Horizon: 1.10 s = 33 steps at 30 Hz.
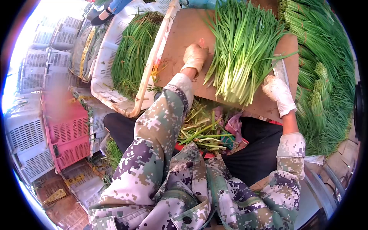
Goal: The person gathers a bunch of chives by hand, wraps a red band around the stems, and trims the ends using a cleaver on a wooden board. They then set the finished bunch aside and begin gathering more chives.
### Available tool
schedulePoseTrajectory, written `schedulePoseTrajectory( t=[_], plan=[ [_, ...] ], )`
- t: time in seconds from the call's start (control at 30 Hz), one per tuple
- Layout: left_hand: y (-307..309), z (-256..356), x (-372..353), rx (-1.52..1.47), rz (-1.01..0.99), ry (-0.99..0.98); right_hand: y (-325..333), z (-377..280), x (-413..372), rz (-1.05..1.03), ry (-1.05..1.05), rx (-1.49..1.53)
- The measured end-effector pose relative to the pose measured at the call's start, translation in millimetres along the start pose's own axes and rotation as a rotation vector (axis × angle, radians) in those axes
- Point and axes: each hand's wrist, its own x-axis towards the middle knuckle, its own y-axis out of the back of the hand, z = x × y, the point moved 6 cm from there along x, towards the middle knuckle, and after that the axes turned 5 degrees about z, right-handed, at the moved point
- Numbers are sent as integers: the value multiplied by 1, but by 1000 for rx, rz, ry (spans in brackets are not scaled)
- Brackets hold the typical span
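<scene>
A loose bunch of garlic chives [245, 50] lies on the brown board [178, 42], its pale cut ends toward me. My left hand [195, 58], in a worn glove, is closed on the board to the left of the bunch. A thin red band [202, 41] shows at its fingertips. At the board's right side, my gloved right hand [278, 94] is curled round the lower end of a knife [281, 71]. Its flat grey blade points away from me; the handle is hidden. Neither hand appears to touch the chives.
A white crate [102, 76] at left holds more chives [136, 53]. Tied bundles [322, 76] are heaped at right. Cut trimmings [203, 128] lie between my legs. Stacked white crates [30, 134] and a pink crate [69, 132] stand far left. Another person's foot [102, 17] shows at top left.
</scene>
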Motion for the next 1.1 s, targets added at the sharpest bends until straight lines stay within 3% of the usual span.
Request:
schedulePoseTrajectory(
  t=[0.07,0.13,0.2,0.27,0.3,0.37,0.43,0.5,0.53,0.6,0.67,0.7,0.77,0.83,0.93,1.0,1.07,1.1],
  plan=[
    [11,-13,-16,-245,0,65,-12,15,1,18,-54,25],
    [13,-22,-43,-299,19,-39,-17,16,-3,224,201,-15],
    [8,-14,-73,-409,-149,-237,-23,21,-1,181,204,-18],
    [11,1,-93,-298,-310,-211,-23,17,4,140,217,-28],
    [6,5,-94,-263,-341,-234,-25,19,7,77,105,-32],
    [3,11,-91,-220,-300,-279,-24,21,5,16,-7,-35],
    [-3,15,-85,-205,-280,-286,-5,5,-3,172,172,-10],
    [3,19,-74,-210,-22,-424,0,0,-1,131,131,-12],
    [7,21,-69,-278,-215,-245,-1,0,1,95,81,-16],
    [12,34,-60,-178,-230,-345,0,1,1,142,100,-9],
    [2,40,-56,-173,-222,-422,-11,-2,8,-85,188,-269],
    [1,43,-53,-133,-235,-412,-11,-3,7,-85,192,-271],
    [-2,44,-53,-148,-236,-438,-1,1,3,75,69,8],
    [4,43,-59,-166,-244,-480,-7,7,6,30,65,-26],
    [18,33,-64,-208,-321,-372,-6,3,11,-41,33,-33],
    [29,19,-64,-384,-251,-288,1,5,6,-163,-330,104],
    [27,-11,-64,-544,-298,-42,-3,12,5,-185,-303,123],
    [24,-25,-61,-532,-305,14,0,8,3,-239,-399,225]
  ],
)
